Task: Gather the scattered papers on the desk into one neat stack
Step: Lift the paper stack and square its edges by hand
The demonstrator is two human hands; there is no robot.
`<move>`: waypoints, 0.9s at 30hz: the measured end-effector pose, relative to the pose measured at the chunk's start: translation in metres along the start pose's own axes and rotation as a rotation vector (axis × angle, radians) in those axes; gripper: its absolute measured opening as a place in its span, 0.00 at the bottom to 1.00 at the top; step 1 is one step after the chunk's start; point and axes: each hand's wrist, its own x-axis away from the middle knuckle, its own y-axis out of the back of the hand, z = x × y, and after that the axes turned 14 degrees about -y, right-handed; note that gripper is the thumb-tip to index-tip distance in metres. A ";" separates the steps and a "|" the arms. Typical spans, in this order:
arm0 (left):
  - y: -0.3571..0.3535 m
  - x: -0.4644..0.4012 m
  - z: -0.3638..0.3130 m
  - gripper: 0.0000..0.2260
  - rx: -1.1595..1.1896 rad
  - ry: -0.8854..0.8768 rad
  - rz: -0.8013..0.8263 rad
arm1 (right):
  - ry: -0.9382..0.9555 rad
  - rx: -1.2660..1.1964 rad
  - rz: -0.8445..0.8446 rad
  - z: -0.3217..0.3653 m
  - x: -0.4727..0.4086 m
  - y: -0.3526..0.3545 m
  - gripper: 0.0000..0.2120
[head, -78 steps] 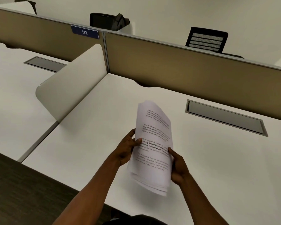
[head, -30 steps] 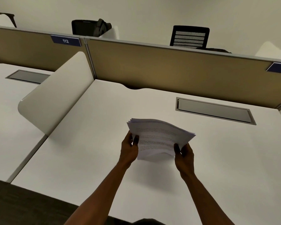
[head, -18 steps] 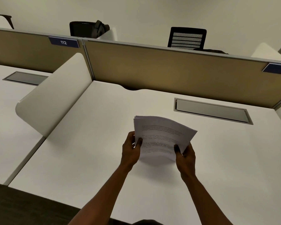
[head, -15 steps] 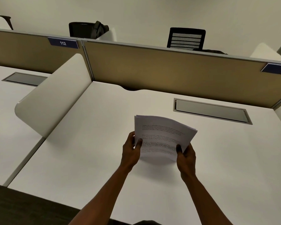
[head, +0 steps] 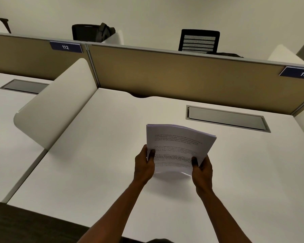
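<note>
Holding the gathered stack of printed papers [head: 178, 149] in both hands above the white desk [head: 95, 172] — no loose sheets show anywhere else on the surface, so the collecting looks done. What is left, by my reading: square the edges and lay the stack flat. The far edge shows slight fanning at its right corner, so the pile is not yet fully flush. The stack stands tilted, printed face toward the camera and bowed across its width; its lower edge seems to touch or sit just above the desk, though the view is too steep to be sure. Left hand [head: 144, 165] clamps the lower left edge, thumb on the front face, fingers hidden behind. Right hand [head: 202, 170] clamps the lower right corner the same way — thumb in front, fingers behind the sheets.
</note>
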 end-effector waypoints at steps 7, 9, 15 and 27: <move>-0.003 0.013 0.008 0.09 -0.046 0.024 0.028 | -0.057 -0.018 0.012 -0.013 0.002 0.001 0.18; -0.003 0.014 0.007 0.09 -0.031 0.009 0.006 | -0.067 -0.059 0.008 -0.012 0.000 0.004 0.17; -0.005 0.019 0.011 0.11 0.023 0.072 0.008 | -0.088 -0.040 0.010 -0.017 0.003 0.006 0.17; 0.035 -0.026 -0.038 0.34 -0.210 -0.166 -0.218 | 0.409 0.490 0.042 0.052 -0.002 0.039 0.08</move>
